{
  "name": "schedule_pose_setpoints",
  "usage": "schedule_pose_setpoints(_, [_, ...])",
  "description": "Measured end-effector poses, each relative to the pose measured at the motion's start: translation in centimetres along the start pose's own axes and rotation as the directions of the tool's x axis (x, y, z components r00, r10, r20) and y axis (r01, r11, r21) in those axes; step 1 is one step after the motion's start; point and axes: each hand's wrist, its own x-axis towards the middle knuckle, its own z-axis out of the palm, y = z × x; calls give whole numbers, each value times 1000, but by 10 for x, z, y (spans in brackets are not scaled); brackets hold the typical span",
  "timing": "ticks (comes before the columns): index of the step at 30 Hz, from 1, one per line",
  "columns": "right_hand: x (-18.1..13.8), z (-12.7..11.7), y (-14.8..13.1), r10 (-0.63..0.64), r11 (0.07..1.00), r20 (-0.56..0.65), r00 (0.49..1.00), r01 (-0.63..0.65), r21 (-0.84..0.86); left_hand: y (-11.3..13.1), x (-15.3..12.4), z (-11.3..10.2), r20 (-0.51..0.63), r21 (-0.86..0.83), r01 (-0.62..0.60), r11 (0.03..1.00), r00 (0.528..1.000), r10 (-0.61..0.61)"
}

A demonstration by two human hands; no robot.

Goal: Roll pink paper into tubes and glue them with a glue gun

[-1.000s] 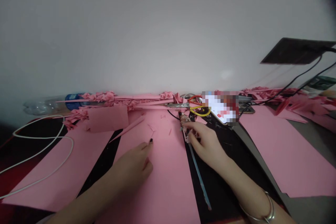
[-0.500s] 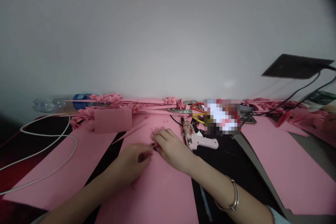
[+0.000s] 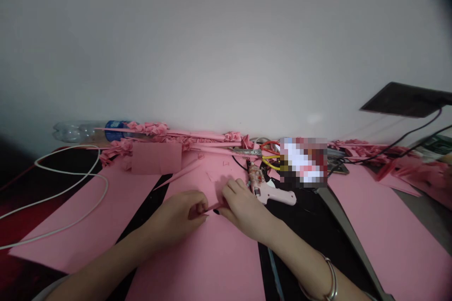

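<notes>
My left hand [image 3: 178, 218] and my right hand [image 3: 242, 207] meet over a large pink paper sheet [image 3: 208, 263] on the dark table. Both pinch a small thin pink paper strip [image 3: 213, 207] between their fingertips, just above the sheet. A pink glue gun [image 3: 271, 194] lies on the table right beside my right hand, with nothing holding it. A bracelet sits on my right wrist.
Rolled pink paper sticks and crumpled pink paper flowers [image 3: 151, 128] line the wall. Scissors [image 3: 259, 150] with red and yellow handles lie behind the glue gun. A white cable [image 3: 70, 188] loops at left, a plastic bottle [image 3: 84, 131] lies far left, more pink sheets [image 3: 381, 225] at right.
My right hand let go of the glue gun, left it on the table and moved left to join my left hand on the small pink strip.
</notes>
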Motion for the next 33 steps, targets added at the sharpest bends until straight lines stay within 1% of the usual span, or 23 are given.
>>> schedule_pose_setpoints(2, [-1, -2, 0, 2, 1000, -4, 1000, -2, -2, 1, 0, -2, -22, 34, -21, 999, 1000, 22])
schedule_pose_setpoints(7, [-2, -9, -2, 4, 1000, -42, 999, -5, -16, 0, 2, -7, -103, 42, -145, 989, 983, 149])
schedule_pose_setpoints(10, [-2, -11, -2, 24, 1000, -27, 999, -24, -2, -2, 2, -8, -135, -18, -160, 987, 978, 156])
schedule_pose_setpoints(13, [-2, -12, -1, 40, 997, -34, 999, -38, 64, -3, 4, -8, -125, -101, -152, 983, 982, 139])
schedule_pose_setpoints(16, [-3, -17, 5, 87, 974, -104, 991, -63, 219, -5, 5, -9, -77, -223, -79, 972, 995, 63])
schedule_pose_setpoints(18, [-5, -24, 11, 134, 937, -172, 976, -68, 343, -7, 6, -11, -50, -341, -12, 940, 999, -5])
schedule_pose_setpoints(20, [-7, -31, 16, 157, 892, -223, 962, -41, 450, -9, 7, -13, -33, -480, 57, 875, 996, -82])
schedule_pose_setpoints(23, [-9, -40, 20, 140, 860, -222, 965, -7, 511, -13, 8, -15, 20, -684, 147, 714, 983, -184])
schedule_pose_setpoints(24, [-10, -40, 20, 125, 861, -214, 969, 1, 508, -13, 9, -16, 44, -726, 166, 667, 980, -197])
schedule_pose_setpoints(26, [-9, -39, 18, 90, 867, -209, 974, 26, 497, -12, 8, -17, 100, -773, 196, 603, 977, -190])
schedule_pose_setpoints(28, [-9, -35, 15, 53, 867, -209, 976, 59, 494, -9, 7, -18, 190, -790, 255, 557, 966, -174])
schedule_pose_setpoints(30, [-9, -32, 11, 15, 872, -195, 981, 83, 483, -5, 6, -19, 296, -793, 333, 510, 943, -155])
schedule_pose_setpoints(33, [-9, -30, 6, -24, 875, -157, 987, 96, 474, -1, 3, -21, 386, -787, 400, 470, 913, -130])
